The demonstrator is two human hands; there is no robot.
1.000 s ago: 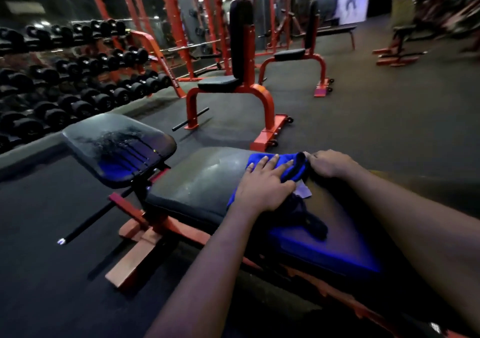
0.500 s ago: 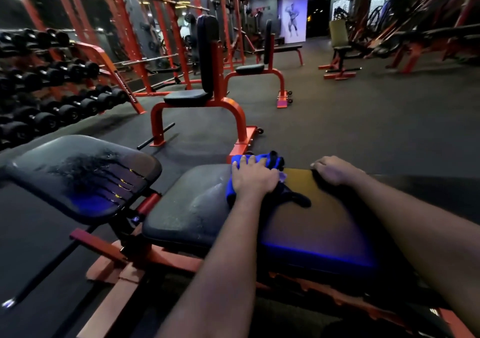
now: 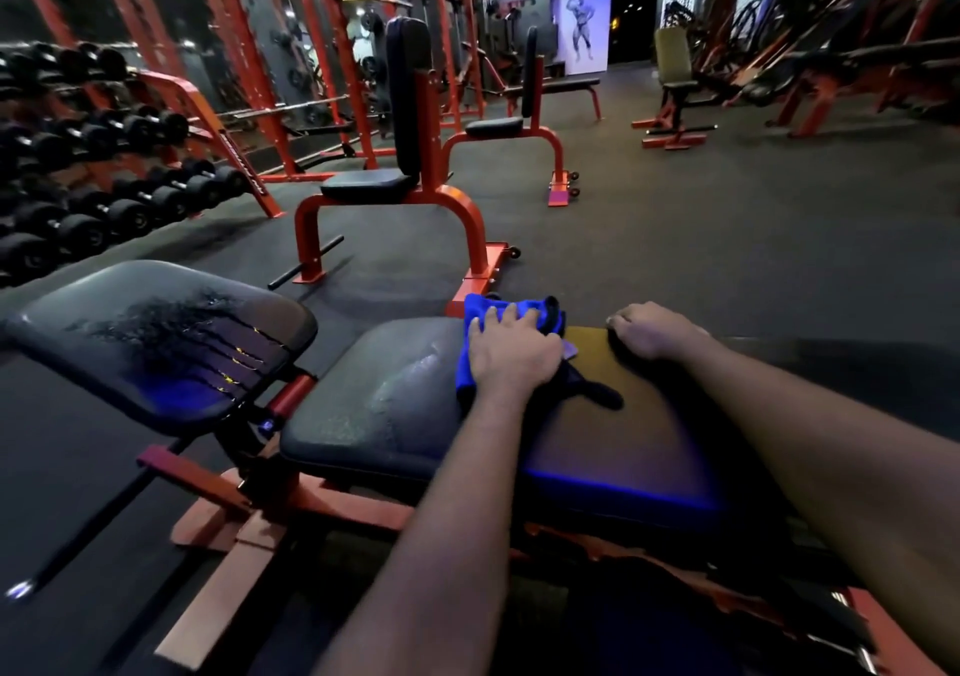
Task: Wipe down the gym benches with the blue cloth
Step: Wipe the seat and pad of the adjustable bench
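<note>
The left hand (image 3: 511, 358) lies flat with straight fingers on the blue cloth (image 3: 480, 311), pressing it on the black tabletop (image 3: 395, 405). Near it, the right hand (image 3: 652, 329) curls its fingers over the tabletop's far edge.

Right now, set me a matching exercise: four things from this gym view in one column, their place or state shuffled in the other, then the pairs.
1. blue cloth
2. right hand
3. seat pad
4. dumbbells

A. lined up in rows at far left
B. cracked across its top
C. curled over the back pad's far edge
D. pressed flat under the left hand

Pairs: 1-D, 2-C, 3-B, 4-A.
</note>
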